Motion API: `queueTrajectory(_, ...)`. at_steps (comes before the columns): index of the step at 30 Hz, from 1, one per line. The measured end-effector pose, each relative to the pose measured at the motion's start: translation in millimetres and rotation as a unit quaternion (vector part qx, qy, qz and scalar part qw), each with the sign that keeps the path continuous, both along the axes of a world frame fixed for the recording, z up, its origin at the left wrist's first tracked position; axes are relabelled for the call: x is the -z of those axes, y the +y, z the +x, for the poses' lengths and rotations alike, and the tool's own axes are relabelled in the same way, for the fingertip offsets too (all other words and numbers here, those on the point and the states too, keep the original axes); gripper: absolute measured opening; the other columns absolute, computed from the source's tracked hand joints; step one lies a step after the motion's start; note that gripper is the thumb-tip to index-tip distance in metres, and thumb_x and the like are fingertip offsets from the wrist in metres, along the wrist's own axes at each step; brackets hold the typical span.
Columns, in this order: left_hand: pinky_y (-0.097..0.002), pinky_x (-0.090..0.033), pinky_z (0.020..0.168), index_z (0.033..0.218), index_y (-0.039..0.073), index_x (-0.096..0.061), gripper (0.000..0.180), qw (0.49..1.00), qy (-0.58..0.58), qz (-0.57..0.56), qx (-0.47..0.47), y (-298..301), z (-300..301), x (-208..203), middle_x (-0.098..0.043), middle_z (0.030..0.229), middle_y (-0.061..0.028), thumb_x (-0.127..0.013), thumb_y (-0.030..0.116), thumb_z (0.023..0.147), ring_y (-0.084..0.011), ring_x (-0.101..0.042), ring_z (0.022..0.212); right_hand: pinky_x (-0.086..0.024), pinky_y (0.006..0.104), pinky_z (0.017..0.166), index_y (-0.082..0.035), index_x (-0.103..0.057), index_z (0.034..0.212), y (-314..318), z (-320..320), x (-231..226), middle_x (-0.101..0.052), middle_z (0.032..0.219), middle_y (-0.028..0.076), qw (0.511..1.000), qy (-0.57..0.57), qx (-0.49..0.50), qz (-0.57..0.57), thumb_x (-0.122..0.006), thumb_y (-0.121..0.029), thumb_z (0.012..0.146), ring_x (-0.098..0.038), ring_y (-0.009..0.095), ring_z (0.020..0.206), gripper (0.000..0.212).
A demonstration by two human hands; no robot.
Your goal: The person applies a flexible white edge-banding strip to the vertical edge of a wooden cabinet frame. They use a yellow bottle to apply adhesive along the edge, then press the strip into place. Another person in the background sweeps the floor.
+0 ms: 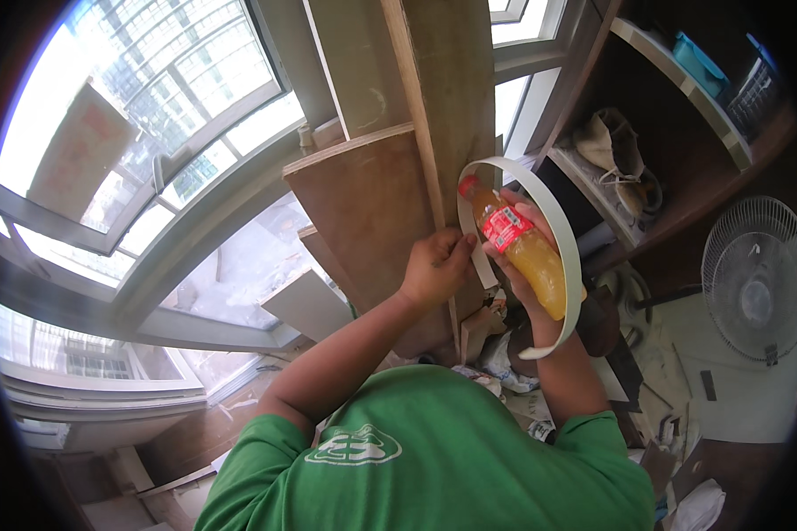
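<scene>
My right hand (521, 221) is wrapped round a clear plastic bottle (538, 264) of yellow-orange drink with a red cap and red label. The bottle is tilted, its capped end up and to the left. A pale, narrow flexible strip (576, 265) curls in a wide loop around the bottle and my right hand, its lower end hanging free near my right forearm. My left hand (437, 267) is closed in a pinch on the strip's left part, close to the bottle's label. The fingertips of my left hand are partly hidden.
Brown wooden boards (363, 203) lean upright ahead, beside a large window frame (195, 208) on the left. At right stand a shelf unit (593, 199) holding a pair of shoes (613, 146) and a round fan (754, 283). Scraps and bags litter the floor.
</scene>
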State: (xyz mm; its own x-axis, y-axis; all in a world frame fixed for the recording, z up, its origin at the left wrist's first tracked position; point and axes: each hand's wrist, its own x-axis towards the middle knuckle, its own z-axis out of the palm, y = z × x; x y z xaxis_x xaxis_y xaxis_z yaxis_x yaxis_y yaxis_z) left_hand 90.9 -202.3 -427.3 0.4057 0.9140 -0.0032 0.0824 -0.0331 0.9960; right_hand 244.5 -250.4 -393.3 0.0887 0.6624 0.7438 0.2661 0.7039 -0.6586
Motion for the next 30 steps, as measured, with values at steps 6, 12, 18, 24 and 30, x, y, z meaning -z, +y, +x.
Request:
queueTrajectory(6,-0.0344,-0.048,0.052,0.078,0.004,-0.063,0.03,0.989,0.087,0.106,-0.045,-0.1,-1.8,1.2,-0.062,0.061,-0.0092,-0.063,0.029,0.096,-0.0213,-0.064,0.055,-0.054,0.0373,0.098,-0.005,-0.047,0.131,33.0,3.0,-48.5,-0.061,0.127,0.021,0.99,-0.065,0.028,0.124,-0.083,-0.015,0.081,-0.062,0.031,0.118,0.062)
queueTrajectory(12,-0.0406,-0.048,0.046,0.07,0.01,-0.061,0.037,0.897,0.209,0.368,-0.128,4.0,-14.1,6.8,-0.062,0.058,-0.0076,-0.07,0.04,0.089,-0.0285,-0.062,0.05,-0.05,0.0383,0.101,-0.006,-0.045,0.133,33.1,8.1,-51.5,-0.056,0.134,0.024,0.991,-0.07,0.025,0.109,-0.081,-0.017,0.084,-0.057,0.032,0.124,0.062)
queueTrajectory(18,-0.0406,-0.049,0.047,0.066,0.011,-0.061,0.047,0.875,0.293,0.359,-0.137,15.6,-21.7,7.4,-0.062,0.057,-0.0076,-0.072,0.053,0.083,-0.0284,-0.063,0.051,-0.051,0.0379,0.101,-0.007,-0.045,0.132,23.3,1.9,-45.1,-0.056,0.134,0.023,0.995,-0.05,0.022,0.085,-0.081,-0.017,0.083,-0.058,0.032,0.123,0.062)
queueTrajectory(24,-0.0412,-0.051,0.051,0.068,0.009,-0.063,0.052,0.887,0.301,0.325,-0.136,26.1,-24.6,14.9,-0.063,0.059,-0.0108,-0.073,0.058,0.08,-0.0308,-0.064,0.054,-0.052,0.0367,0.099,-0.008,-0.045,0.133,8.0,2.3,-20.7,-0.056,0.134,0.022,0.992,-0.093,0.055,0.058,-0.08,-0.016,0.084,-0.059,0.032,0.122,0.061)
queueTrajectory(30,-0.0422,-0.052,0.052,0.07,0.008,-0.063,0.052,0.898,0.265,0.322,-0.138,27.9,-23.8,18.5,-0.063,0.06,-0.0119,-0.073,0.057,0.08,-0.032,-0.065,0.056,-0.052,0.0369,0.099,-0.007,-0.044,0.134,-9.0,-0.4,3.1,-0.055,0.135,0.022,0.997,0.039,-0.037,-0.062,-0.079,-0.015,0.086,-0.059,0.031,0.121,0.06)
